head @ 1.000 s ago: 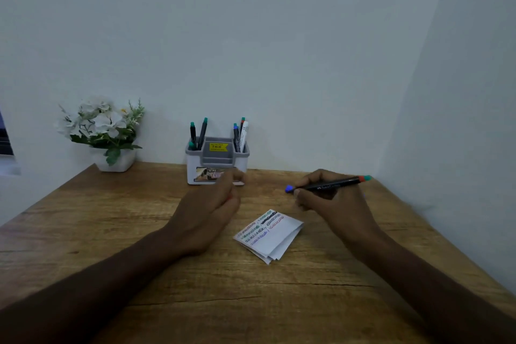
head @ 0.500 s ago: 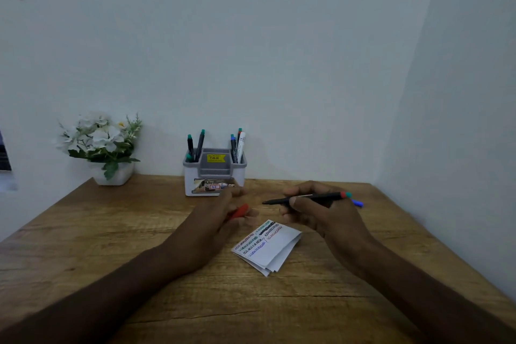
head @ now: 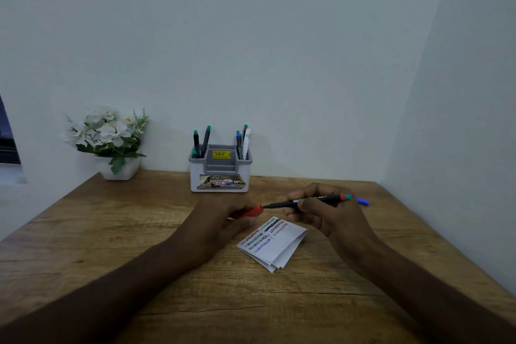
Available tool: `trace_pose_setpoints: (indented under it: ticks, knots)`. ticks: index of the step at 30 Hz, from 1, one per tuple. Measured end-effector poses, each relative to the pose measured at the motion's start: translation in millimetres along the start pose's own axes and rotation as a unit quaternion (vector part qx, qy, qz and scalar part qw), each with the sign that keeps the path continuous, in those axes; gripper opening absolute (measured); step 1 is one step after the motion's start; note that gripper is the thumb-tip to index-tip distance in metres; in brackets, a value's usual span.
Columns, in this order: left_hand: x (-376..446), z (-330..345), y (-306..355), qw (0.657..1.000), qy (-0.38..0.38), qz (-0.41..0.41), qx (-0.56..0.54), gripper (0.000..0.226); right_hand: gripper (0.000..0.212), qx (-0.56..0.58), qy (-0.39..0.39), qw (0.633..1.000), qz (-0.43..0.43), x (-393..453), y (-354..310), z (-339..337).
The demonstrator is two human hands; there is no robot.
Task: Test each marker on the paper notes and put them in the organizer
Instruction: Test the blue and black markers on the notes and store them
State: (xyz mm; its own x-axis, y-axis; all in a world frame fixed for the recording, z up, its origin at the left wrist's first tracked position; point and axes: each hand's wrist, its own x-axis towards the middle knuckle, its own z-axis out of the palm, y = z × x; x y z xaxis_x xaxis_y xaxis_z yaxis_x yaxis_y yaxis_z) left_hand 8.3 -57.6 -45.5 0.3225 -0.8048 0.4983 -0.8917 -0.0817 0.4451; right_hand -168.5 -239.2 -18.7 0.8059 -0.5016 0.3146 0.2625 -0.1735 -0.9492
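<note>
Head view, right hand gripping marker, left hand pinching red cap, organizer behind.

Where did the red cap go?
The red cap is pinched in the left hand, mid-table in the head view, just off the tip of the black marker held by the right hand, above the paper notes.
</note>
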Motion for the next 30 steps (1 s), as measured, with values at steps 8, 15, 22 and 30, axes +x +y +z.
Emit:
trace_pose_setpoints:
  ticks: [8,15,22,30]
  knots:
    - [-5.3,-2.0,12.1,0.998,-0.014,0.051,0.014,0.021,0.018,-0.157,-0.054,0.985,-0.037,-8.5,1.4,10.0]
    - [-4.4,3.3,27.7,0.997,0.038,0.061,0.011,0.022,0.023,-0.202,0.022,0.972,-0.116,-9.8,6.8,13.4]
    - [-5.5,7.8,31.5,0.997,0.049,0.052,0.003,0.027,0.035,-0.242,-0.001,0.964,-0.114,-10.7,8.2,24.1]
    - [18.8,-8.2,26.9,0.983,0.183,0.000,0.017,0.015,0.058,-0.369,0.029,0.917,-0.151,-5.1,11.9,12.8]
